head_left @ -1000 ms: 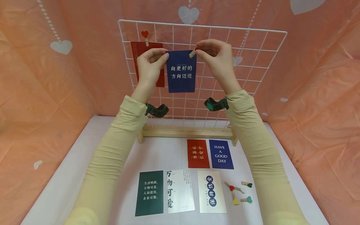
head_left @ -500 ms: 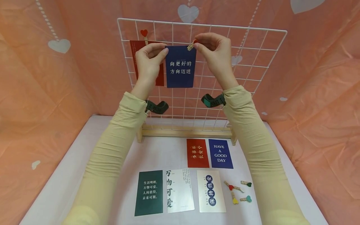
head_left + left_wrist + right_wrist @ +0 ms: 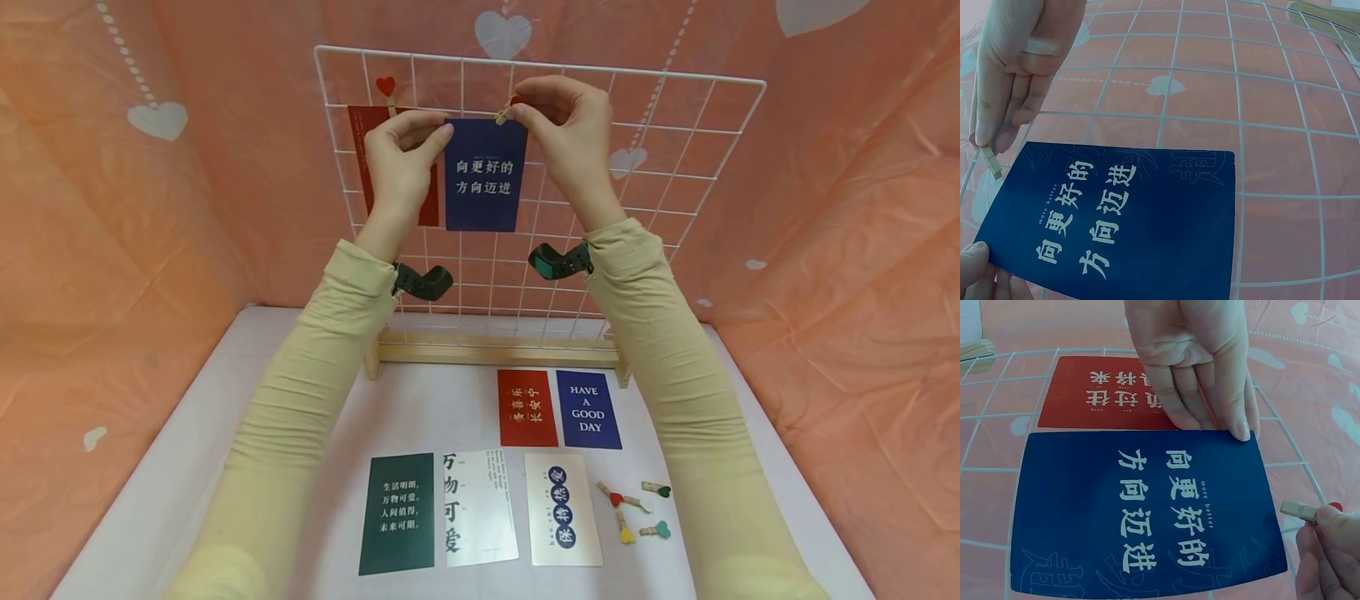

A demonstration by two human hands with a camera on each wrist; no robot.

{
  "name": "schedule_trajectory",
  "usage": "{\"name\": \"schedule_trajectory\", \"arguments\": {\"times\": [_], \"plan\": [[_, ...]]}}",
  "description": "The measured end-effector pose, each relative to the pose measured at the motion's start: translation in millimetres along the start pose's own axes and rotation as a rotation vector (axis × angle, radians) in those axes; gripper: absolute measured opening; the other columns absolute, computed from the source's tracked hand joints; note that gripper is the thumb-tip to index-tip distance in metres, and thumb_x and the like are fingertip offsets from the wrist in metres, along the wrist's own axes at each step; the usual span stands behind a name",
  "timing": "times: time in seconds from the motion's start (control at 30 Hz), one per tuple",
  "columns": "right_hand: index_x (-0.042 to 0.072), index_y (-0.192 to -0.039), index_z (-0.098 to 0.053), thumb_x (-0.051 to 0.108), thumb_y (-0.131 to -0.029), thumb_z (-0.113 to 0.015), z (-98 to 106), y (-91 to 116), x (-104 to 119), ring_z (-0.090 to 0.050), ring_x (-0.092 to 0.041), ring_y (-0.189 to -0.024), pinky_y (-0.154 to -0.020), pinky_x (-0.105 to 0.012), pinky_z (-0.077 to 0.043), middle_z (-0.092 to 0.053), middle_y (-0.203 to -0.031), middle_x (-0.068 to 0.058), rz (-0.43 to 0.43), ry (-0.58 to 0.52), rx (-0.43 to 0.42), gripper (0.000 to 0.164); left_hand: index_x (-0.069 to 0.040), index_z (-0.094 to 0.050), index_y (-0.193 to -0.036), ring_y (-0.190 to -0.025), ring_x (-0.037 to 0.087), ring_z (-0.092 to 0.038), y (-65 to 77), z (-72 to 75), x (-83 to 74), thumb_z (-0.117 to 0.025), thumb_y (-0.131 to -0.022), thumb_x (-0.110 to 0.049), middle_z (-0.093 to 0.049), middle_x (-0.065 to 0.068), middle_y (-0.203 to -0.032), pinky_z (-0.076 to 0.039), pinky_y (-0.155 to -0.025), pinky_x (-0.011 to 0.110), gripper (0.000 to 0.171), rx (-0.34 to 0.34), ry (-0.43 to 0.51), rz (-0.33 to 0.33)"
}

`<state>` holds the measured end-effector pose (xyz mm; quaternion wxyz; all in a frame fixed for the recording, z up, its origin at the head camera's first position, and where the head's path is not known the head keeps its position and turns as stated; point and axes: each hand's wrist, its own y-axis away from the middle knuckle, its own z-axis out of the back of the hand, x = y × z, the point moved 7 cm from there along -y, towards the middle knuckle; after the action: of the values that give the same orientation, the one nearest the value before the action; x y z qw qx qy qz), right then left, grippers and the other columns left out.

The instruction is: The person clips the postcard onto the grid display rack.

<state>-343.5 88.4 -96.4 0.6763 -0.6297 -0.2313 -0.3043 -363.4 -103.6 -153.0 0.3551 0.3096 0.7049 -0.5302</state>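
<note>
My left hand point(image 3: 401, 167) pinches a blue card point(image 3: 485, 196) with white lettering by its top left corner, holding it upright in front of the wire grid point(image 3: 675, 76). Between the thumb and fingers of my right hand point(image 3: 573, 137) is a small wooden clothespin point(image 3: 1299, 510) with a red heart. In the right wrist view, its tip sits just off the card's top edge, apart from it. Behind my left hand, a red card point(image 3: 429, 202) hangs on the grid under another red-heart clothespin point(image 3: 386, 87).
A wooden base point(image 3: 495, 354) carries the grid. On the white table lie a red card point(image 3: 528, 408), a blue card point(image 3: 588, 410), a green card point(image 3: 397, 514) and two pale cards, one cream point(image 3: 564, 542). Several heart clothespins, one teal point(image 3: 660, 530), lie at their right.
Both hands have risen along the grid, bringing the blue card up with them. My right hand has also shifted left with its clothespin, over the card's top edge in the head view.
</note>
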Motion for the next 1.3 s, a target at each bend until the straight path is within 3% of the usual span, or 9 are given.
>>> {"name": "schedule_trajectory", "arguments": {"times": [0.23,0.67,0.93,1.3], "plan": [[-0.011,-0.097,-0.069,-0.006,-0.084,-0.069,-1.6,-3.6,-1.5,-0.066,-0.015,-0.081,-0.08,-0.025,-0.052,-0.07,-0.089,-0.014,-0.002,0.022,-0.006,0.014,-0.001,-0.073,-0.099,-0.09,0.019,-0.063,-1.3,-2.4,-1.6,-0.071,-0.085,-0.006,-0.071,0.007,-0.092,-0.053,-0.081,0.025,0.015,-0.004,-0.01,-0.009],[-0.01,-0.099,-0.069,-0.002,-0.085,-0.069,-3.1,-3.7,1.0,-0.065,-0.014,-0.082,-0.08,-0.023,-0.051,-0.07,-0.093,-0.015,0.009,0.121,-0.02,0.016,-0.001,-0.073,-0.101,-0.091,0.019,-0.063,-4.2,-3.3,3.8,-0.071,-0.085,-0.006,-0.07,0.008,-0.095,-0.053,-0.081,0.025,0.017,-0.014,0.006,0.031],[-0.01,-0.099,-0.069,-0.001,-0.086,-0.069,-3.4,-5.2,4.0,-0.065,-0.015,-0.082,-0.079,-0.022,-0.051,-0.07,-0.093,-0.016,0.029,0.17,-0.027,0.016,-0.001,-0.073,-0.1,-0.09,0.017,-0.064,-4.7,-9.0,-0.1,-0.07,-0.085,-0.007,-0.07,0.008,-0.095,-0.053,-0.081,0.024,0.016,-0.023,-0.017,0.007],[-0.01,-0.097,-0.069,-0.001,-0.086,-0.069,-5.5,-3.5,7.3,-0.065,-0.016,-0.079,-0.075,-0.021,-0.051,-0.07,-0.093,-0.017,0.046,0.211,-0.068,0.014,-0.003,-0.073,-0.1,-0.092,0.017,-0.064,-4.6,-9.6,4.2,-0.072,-0.084,-0.009,-0.07,0.008,-0.096,-0.053,-0.082,0.022,0.018,-0.054,-0.007,0.046]]}}
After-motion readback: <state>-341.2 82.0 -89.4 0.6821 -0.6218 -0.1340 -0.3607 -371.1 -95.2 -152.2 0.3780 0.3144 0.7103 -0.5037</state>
